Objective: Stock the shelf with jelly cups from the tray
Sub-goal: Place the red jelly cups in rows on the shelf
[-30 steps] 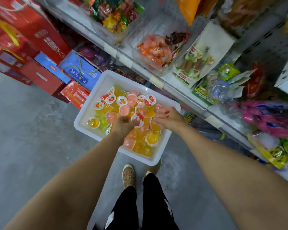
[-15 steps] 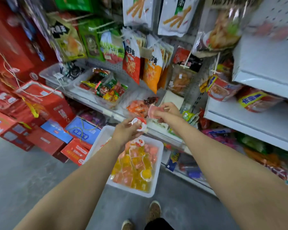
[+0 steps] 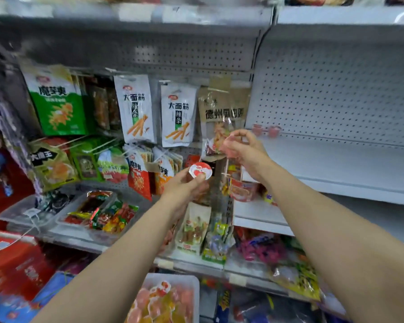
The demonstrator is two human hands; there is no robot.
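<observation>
My left hand (image 3: 184,190) grips a jelly cup with a red-and-white lid (image 3: 200,171), lid facing me, in front of the hanging snack bags. Higher and to the right, my right hand (image 3: 245,149) holds a pink jelly cup (image 3: 229,145) near the left end of a white shelf (image 3: 336,164). Two pink jelly cups (image 3: 266,131) stand at the back of that shelf against the pegboard. The white tray (image 3: 194,290), filled with several orange, pink and yellow jelly cups (image 3: 163,301), sits at the bottom edge below my arms.
Snack bags (image 3: 138,108) hang on the pegboard at left and centre. Clear bins of wrapped sweets (image 3: 103,213) sit on a lower shelf. Red gift boxes (image 3: 12,259) stack at the lower left. More packets (image 3: 261,250) crowd the shelf below the white one.
Both hands rose from the tray toward the shelves, each carrying a jelly cup. My view tilted up, so the tray dropped to the bottom edge and the white shelf came into sight.
</observation>
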